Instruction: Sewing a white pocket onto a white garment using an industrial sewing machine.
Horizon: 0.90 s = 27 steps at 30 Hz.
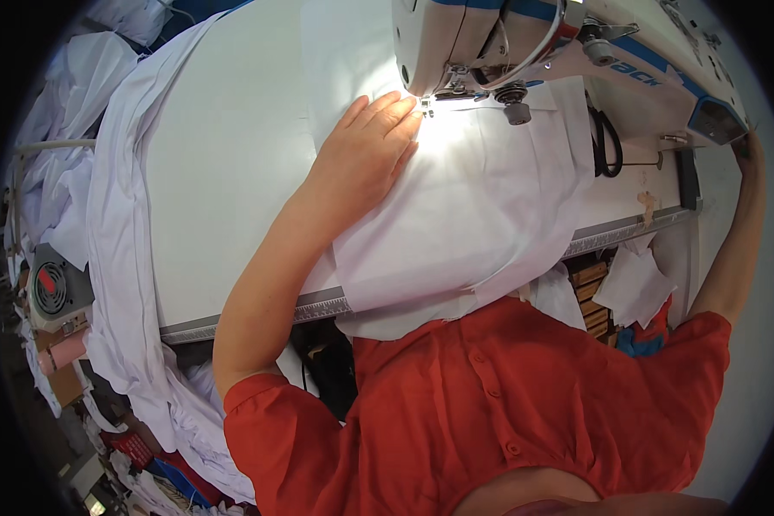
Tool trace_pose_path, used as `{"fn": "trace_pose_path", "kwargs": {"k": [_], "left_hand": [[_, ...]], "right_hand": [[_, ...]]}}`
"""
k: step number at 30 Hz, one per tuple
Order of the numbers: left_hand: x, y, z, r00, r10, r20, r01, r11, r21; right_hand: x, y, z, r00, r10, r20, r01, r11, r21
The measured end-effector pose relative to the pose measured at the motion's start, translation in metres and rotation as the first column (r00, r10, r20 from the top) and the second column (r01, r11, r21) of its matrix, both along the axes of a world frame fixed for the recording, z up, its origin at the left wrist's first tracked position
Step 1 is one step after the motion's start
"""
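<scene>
My left hand (pixel 371 151) lies palm down on white fabric (pixel 438 219), its fingertips close beside the presser foot (pixel 427 108) of a Jack sewing machine (pixel 490 39). The machine's lamp lights the cloth brightly around the needle area. The fabric spreads over the table (pixel 226 161) and hangs past its front edge towards my lap. Far out on the right, my right hand (pixel 748 151) is at the end of the machine beside its control panel (pixel 721 120); its fingers are mostly hidden there.
Long white cloth (pixel 122 213) drapes over the table's left side. A measuring tape strip (pixel 619 233) runs along the front edge. Black cable loops (pixel 606 142) lie under the machine arm. Farther left are a grey motor housing (pixel 58 284) and a pink cylinder (pixel 62 353).
</scene>
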<state>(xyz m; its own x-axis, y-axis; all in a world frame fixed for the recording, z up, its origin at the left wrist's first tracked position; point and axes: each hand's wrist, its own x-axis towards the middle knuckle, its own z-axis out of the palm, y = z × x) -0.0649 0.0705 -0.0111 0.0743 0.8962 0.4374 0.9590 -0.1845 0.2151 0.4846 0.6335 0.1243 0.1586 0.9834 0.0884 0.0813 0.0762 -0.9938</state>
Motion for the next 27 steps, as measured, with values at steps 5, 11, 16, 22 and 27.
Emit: {"fn": "trace_pose_path", "kwargs": {"k": [5,11,16,22,27], "left_hand": [[-0.001,-0.001,-0.001,1.0,0.009,0.012,-0.008,1.0,-0.004],[-0.001,-0.001,-0.002,1.0,-0.003,0.019,0.004,1.0,-0.016],[-0.001,0.0,-0.002,1.0,-0.001,0.01,0.0,1.0,0.01],[0.001,-0.001,0.0,0.999,0.014,0.045,-0.013,1.0,-0.001],[0.0,-0.001,0.0,0.999,0.009,0.04,-0.009,1.0,-0.005]], "right_hand": [[-0.016,-0.041,-0.063,0.961,0.114,-0.252,-0.064,0.978,0.198],[0.001,-0.029,-0.037,0.99,0.049,-0.136,-0.029,0.988,0.15],[0.031,0.017,-0.017,0.963,0.064,-0.26,-0.088,0.993,-0.082],[0.005,-0.015,-0.052,0.952,0.106,-0.288,-0.09,0.994,0.07],[0.017,0.0,-0.014,0.996,0.059,-0.064,-0.056,0.997,0.043]]}}
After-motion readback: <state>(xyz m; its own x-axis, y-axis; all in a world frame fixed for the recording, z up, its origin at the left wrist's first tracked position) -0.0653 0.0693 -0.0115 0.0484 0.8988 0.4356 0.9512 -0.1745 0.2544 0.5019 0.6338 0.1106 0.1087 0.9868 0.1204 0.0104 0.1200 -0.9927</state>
